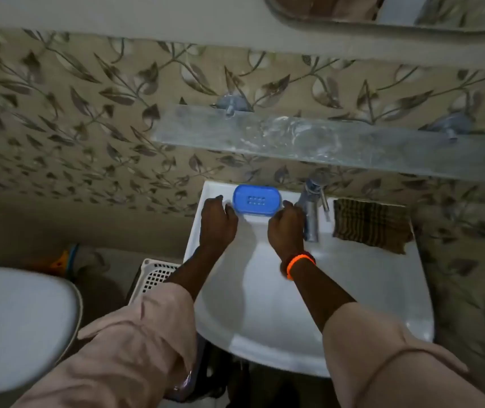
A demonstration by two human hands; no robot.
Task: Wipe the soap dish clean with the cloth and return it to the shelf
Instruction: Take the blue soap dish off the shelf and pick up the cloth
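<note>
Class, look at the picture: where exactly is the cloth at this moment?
In the head view, the striped brown cloth lies on the back rim of the sink, at the person's right, just right of the tap and untouched by either hand.

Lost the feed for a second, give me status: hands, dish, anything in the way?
Both hands open, left hand and right hand flanking the blue soap dish on the sink rim. Cloth untouched beyond tap. Nothing blocking.

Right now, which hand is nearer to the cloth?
The right hand. It sits by the soap dish's right end, with only the tap between it and the cloth. The left hand is at the dish's far left end.
</note>
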